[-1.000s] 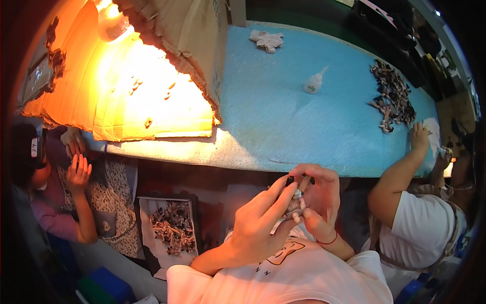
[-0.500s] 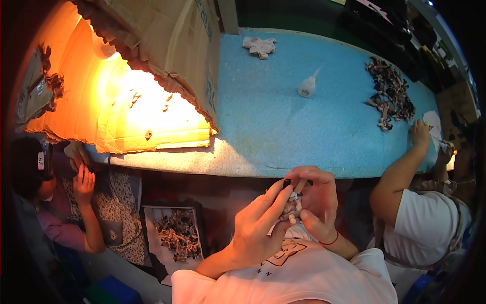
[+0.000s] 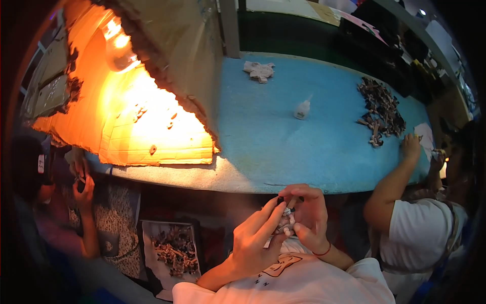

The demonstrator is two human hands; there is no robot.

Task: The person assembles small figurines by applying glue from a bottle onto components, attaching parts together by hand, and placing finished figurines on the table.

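Note:
In front of my chest, at the near edge of the blue table, a small figurine [image 3: 287, 222] is held between both my hands. It has pale rounded parts low down and brown and black parts on top. From the left, my left hand [image 3: 257, 230] pinches it, fingers stretched toward its dark upper end. My right hand [image 3: 312, 219] curls around its other side, thumb against the pale lower part and fingers arched over the top. The fingers cover much of the figurine, so its finer details are hidden.
A cardboard box [image 3: 197, 66] with a bright bulb [image 3: 120, 53] shelters small pieces. On the blue table [image 3: 263, 147] are a white squeeze bottle [image 3: 302, 110], a crumpled cloth [image 3: 259, 71] and a figurine pile [image 3: 380, 111]. A tray [image 3: 152, 238] holds more pieces. Co-workers sit on both sides.
The whole view has tilted, so the table and box sit lower in the picture. My hands keep their hold on the figurine. The left co-worker's raised hand has closed somewhat.

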